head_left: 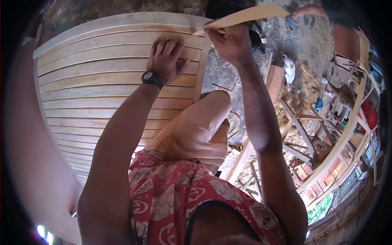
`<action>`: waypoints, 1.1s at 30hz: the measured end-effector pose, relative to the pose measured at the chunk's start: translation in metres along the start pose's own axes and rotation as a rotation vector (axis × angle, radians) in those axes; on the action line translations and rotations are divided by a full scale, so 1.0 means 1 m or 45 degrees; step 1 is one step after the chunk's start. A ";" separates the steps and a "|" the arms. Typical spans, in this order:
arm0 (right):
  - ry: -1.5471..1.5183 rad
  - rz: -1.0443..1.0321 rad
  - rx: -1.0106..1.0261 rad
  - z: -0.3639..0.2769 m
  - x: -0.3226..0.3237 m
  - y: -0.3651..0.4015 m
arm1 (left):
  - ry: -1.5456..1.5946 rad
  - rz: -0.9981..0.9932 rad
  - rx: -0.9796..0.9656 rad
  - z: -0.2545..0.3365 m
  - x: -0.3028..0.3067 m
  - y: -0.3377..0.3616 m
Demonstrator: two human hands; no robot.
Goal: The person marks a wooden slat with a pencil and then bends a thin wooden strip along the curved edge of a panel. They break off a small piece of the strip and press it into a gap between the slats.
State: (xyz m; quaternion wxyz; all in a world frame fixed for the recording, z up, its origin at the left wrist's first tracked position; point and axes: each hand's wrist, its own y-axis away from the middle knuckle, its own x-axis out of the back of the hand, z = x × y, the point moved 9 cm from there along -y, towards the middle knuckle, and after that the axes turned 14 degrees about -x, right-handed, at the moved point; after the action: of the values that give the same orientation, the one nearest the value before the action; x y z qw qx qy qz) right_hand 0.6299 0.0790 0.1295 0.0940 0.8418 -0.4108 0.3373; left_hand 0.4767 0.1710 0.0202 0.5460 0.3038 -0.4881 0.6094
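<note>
My left hand [165, 57], a watch [152, 79] on its wrist, rests on the slatted wooden panel [110, 65] near its far right corner. Its fingers are spread over the slats. Just beyond the panel's right edge, my right hand [232, 44] is closed on a thin wooden strip [251, 15]. One narrow end of the strip meets the panel's corner, while the wider end points out to the right. My fingertips are partly hidden beneath the strip. My bent knee [216, 102] lies against the panel's right side.
Another person's hand [308, 11] shows at the upper right, near the strip's wide end. A white animal [289, 69] is on the dusty floor. Loose planks [275, 79] and crossed timbers [300, 126] crowd the right side. A smooth brown surface [30, 122] borders the left.
</note>
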 end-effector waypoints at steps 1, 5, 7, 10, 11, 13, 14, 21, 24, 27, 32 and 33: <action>-0.039 0.008 -0.032 0.002 0.001 0.003 | 0.008 0.036 -0.012 0.000 0.002 -0.001; 0.244 0.037 0.169 -0.003 -0.004 0.016 | 0.016 0.172 -0.022 -0.008 0.003 -0.004; 0.163 0.083 -0.152 0.008 0.000 0.012 | 0.084 0.152 0.005 -0.021 0.003 -0.013; 0.252 0.047 -0.171 0.007 -0.001 0.009 | 0.185 0.255 0.006 -0.038 -0.003 -0.023; 0.262 0.050 -0.174 0.006 0.000 0.009 | 0.202 0.390 -0.001 -0.041 0.004 -0.023; 0.254 0.061 -0.166 0.006 0.001 0.008 | 0.226 0.421 -0.014 -0.043 0.000 -0.022; 0.263 0.061 -0.165 0.006 0.001 0.007 | 0.188 0.392 0.024 -0.045 -0.003 -0.023; 0.232 0.030 -0.168 0.005 0.001 0.006 | 0.157 0.309 0.083 -0.051 -0.009 -0.023; 0.199 -0.014 -0.193 0.006 -0.002 0.013 | 0.135 0.312 0.101 -0.050 -0.007 -0.022; 0.135 -0.052 -0.233 0.013 -0.010 0.020 | 0.126 0.324 0.113 -0.052 -0.008 -0.021; -0.028 0.019 -0.226 0.014 -0.019 0.023 | 0.163 0.344 0.133 -0.053 -0.005 -0.022; -0.080 0.066 -0.240 0.013 -0.017 0.023 | 0.188 0.331 0.138 -0.055 -0.006 -0.022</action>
State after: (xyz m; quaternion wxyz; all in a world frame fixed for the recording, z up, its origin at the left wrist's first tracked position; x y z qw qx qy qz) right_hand 0.6116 0.0691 0.1059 0.1513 0.8285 -0.4651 0.2729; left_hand 0.5084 0.2182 0.0023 0.4798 0.2214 -0.4483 0.7209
